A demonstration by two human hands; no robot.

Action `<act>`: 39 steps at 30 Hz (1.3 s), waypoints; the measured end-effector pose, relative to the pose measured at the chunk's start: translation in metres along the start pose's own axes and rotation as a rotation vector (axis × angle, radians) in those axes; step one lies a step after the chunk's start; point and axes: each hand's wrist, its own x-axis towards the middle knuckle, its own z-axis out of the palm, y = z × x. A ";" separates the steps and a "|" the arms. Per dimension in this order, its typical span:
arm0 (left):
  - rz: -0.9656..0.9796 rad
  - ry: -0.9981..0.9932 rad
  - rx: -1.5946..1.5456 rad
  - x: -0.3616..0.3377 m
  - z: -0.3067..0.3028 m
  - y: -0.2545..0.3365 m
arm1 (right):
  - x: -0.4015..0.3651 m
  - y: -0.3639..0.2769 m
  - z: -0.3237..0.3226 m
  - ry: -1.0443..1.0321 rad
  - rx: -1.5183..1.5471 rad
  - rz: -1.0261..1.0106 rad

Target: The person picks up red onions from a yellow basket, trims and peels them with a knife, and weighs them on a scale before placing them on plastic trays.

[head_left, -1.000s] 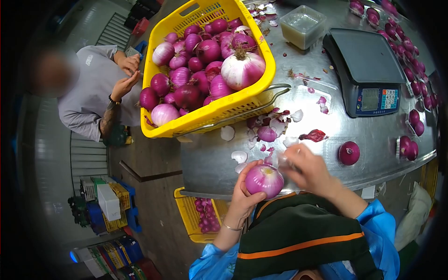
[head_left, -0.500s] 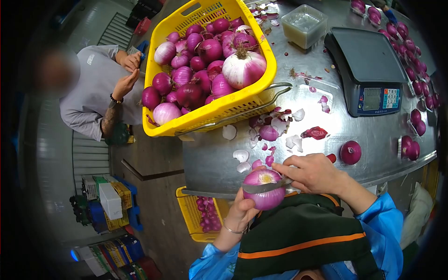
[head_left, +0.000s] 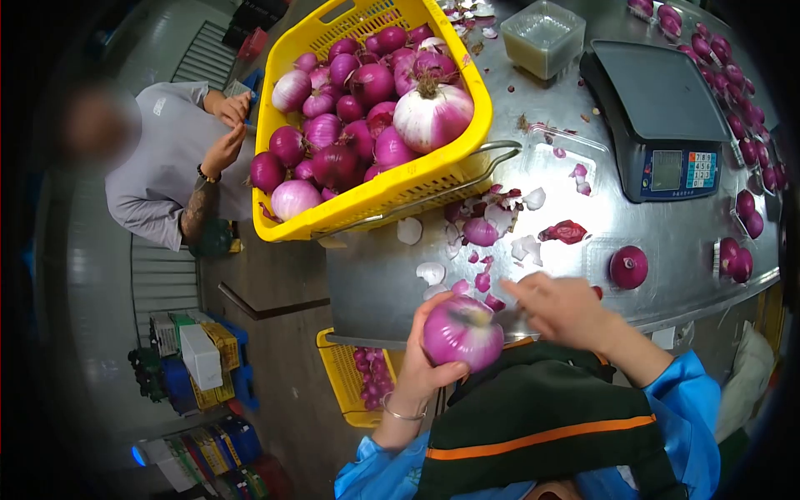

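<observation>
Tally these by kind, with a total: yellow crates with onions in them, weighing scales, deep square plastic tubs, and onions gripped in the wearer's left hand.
Yellow crates: 2 (large crate, smaller crate)
Weighing scale: 1
Square tub: 1
Onion in the left hand: 1
Total: 5

"Where's the crate?"
"On the left of the table, with onions in it."
"The scale?"
"Right, beyond the loose onion."
"And the tub?"
"Between crate and scale, toward the back."
</observation>
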 end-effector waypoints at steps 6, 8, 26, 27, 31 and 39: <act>0.131 0.078 0.161 0.002 0.007 0.000 | 0.010 -0.004 0.006 0.060 -0.045 -0.060; 0.172 0.059 0.169 0.000 0.002 -0.003 | 0.007 0.002 0.009 -0.021 -0.149 0.128; 0.075 -0.103 -0.080 0.012 0.009 -0.008 | 0.002 -0.008 0.012 0.213 0.850 0.109; 0.120 -0.066 0.023 0.012 0.006 -0.010 | 0.000 -0.007 0.011 0.209 0.847 0.111; 0.451 -0.059 0.517 0.012 0.004 -0.008 | -0.001 -0.007 0.007 0.334 0.604 0.054; 0.739 0.028 1.080 0.016 0.021 -0.004 | -0.026 -0.005 0.006 0.389 0.529 0.205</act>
